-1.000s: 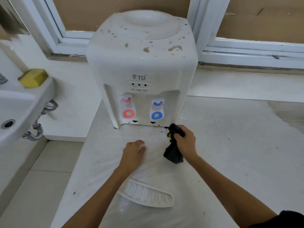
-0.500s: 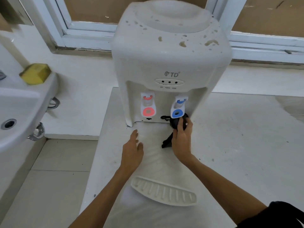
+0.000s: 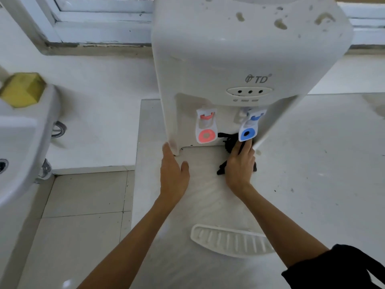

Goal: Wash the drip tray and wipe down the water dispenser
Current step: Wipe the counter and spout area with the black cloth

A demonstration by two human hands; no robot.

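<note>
The water dispenser is white, its top flecked with brownish spots, its front marked with grey "TD" lettering. Its left tap is white with a red-pink disc, its right tap white with blue. The cloth under them is black. The ribbed drip tray is off-white, the worktop pale grey-white, the sponge yellow.

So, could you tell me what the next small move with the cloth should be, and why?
Probably sweep the black cloth leftward across the recess beneath the red tap. The right hand presses it under the blue tap, while the left hand steadies the dispenser.
</note>
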